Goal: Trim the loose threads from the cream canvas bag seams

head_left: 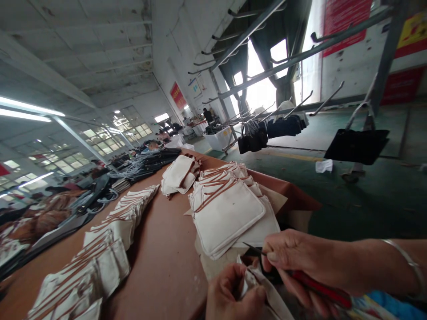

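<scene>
My left hand [235,293] is at the bottom centre, thumb and fingers pinching the edge of a cream bag piece [275,302] with a brown inside. Close beside it, my right hand [296,262] grips a pair of red-handled scissors [322,289]. Their dark, pointed blade juts out leftward past the fingertips, just above the piece. Part of the handle is hidden by my fingers. Just beyond both hands, a pile of cream bag pieces [230,213] with rounded corners and brown edges lies on the brown table [167,249].
A long overlapping row of cream pieces [110,249] runs down the left side. A smaller stack [180,173] sits farther back. Dark bags with grey handles [150,162] cover the far left edge. At the right stands a metal hook rack [293,60], black bags [285,126] hanging from it.
</scene>
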`<state>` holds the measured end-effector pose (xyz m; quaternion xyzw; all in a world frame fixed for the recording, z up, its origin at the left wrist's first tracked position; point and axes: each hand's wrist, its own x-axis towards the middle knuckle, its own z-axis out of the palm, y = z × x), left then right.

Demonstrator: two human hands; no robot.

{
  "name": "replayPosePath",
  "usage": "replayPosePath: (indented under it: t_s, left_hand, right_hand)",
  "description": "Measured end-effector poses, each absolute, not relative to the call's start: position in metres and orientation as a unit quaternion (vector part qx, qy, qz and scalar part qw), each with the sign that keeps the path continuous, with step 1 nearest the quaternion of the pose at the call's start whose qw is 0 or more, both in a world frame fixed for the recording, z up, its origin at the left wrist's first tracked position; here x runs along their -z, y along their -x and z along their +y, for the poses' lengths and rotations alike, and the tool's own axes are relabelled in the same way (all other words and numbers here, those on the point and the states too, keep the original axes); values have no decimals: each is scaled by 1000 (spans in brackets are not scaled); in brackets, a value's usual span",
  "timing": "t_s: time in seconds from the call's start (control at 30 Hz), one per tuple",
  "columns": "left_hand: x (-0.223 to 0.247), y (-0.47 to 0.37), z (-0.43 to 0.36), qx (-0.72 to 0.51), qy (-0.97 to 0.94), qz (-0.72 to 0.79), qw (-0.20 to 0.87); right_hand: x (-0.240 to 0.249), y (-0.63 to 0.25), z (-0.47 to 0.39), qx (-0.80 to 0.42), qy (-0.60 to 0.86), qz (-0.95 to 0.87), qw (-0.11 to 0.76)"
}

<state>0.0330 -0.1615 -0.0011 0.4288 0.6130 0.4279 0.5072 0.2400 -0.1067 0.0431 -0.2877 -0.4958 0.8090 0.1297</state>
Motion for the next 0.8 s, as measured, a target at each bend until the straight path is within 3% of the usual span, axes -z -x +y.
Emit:
replayPosePath:
  t_s: [0.17,0.63,0.8]
  left_hand:
    - [-9,-18,-157,-456,-407,578,541]
    - [-10,-22,-157,-447,-436,579,524]
    - [-7,-23,-156,-442,-422,560,560]
  right_hand:
    - [-39,-253,-117,-805,308,-504,55]
    - [-49,-242,-122,-775,319,-543,55]
    - [-59,-240,-124,-638,325,-695,63]
